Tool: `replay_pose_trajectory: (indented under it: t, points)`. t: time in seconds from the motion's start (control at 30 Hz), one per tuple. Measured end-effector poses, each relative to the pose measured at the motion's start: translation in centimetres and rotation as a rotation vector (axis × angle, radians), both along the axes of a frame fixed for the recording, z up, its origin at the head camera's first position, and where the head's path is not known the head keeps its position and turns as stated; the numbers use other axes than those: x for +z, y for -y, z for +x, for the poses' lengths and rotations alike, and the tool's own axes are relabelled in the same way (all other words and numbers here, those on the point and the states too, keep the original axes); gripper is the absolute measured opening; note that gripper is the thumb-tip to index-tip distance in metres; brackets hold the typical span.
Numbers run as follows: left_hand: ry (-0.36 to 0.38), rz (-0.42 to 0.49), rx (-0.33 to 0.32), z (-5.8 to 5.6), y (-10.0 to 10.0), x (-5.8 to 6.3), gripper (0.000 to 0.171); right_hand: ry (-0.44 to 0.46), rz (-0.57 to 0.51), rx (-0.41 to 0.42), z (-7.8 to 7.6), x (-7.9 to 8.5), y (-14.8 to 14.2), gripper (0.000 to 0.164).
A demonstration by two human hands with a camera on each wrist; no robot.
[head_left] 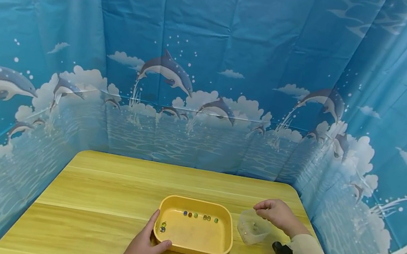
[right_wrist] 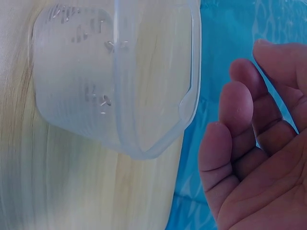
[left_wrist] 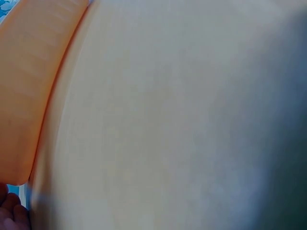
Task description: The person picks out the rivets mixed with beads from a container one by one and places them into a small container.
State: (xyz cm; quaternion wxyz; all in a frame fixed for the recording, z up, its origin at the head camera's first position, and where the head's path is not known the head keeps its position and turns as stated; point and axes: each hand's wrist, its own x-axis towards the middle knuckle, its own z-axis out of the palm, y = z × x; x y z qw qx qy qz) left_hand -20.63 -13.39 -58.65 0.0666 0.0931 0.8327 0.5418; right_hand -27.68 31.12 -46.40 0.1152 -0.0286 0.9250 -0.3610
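A blue curtain (head_left: 221, 22) with dolphins hangs around a yellow table (head_left: 106, 200), where a yellow tray (head_left: 197, 235) stands, gripped at its near left corner by the left hand (head_left: 145, 243). The right hand (head_left: 279, 214) is above the far right part of a clear container (head_left: 254, 240), just right of the tray, and its bent, relaxed fingers show nothing between them. Small glass beads (head_left: 196, 215) lie along the tray's far side and by its left wall, while the tiny pieces (right_wrist: 105, 100) inside the container are too unclear for naming.
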Motion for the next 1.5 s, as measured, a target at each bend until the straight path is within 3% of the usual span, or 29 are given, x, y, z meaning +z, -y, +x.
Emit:
replay_pose_trajectory:
  t: [0.27,0.8,1.03,1.5]
  points:
    - [0.005,0.004,0.0,0.2,0.1,0.3,0.107,-0.024,0.021,0.016,-0.3,0.3,1.8,0.025]
    - [-0.008,0.01,-0.009,0.1,0.1,0.2,0.11,-0.033,-0.038,0.141,-2.1,0.7,9.8,0.022]
    - [-0.012,0.018,-0.022,-0.2,0.1,0.0,0.121,-0.043,-0.034,0.23,-2.5,0.3,13.5,0.024]
    - [-0.008,0.028,-0.035,-0.1,0.3,0.3,0.118,0.051,-0.076,0.363,-3.0,-1.8,20.2,0.022]
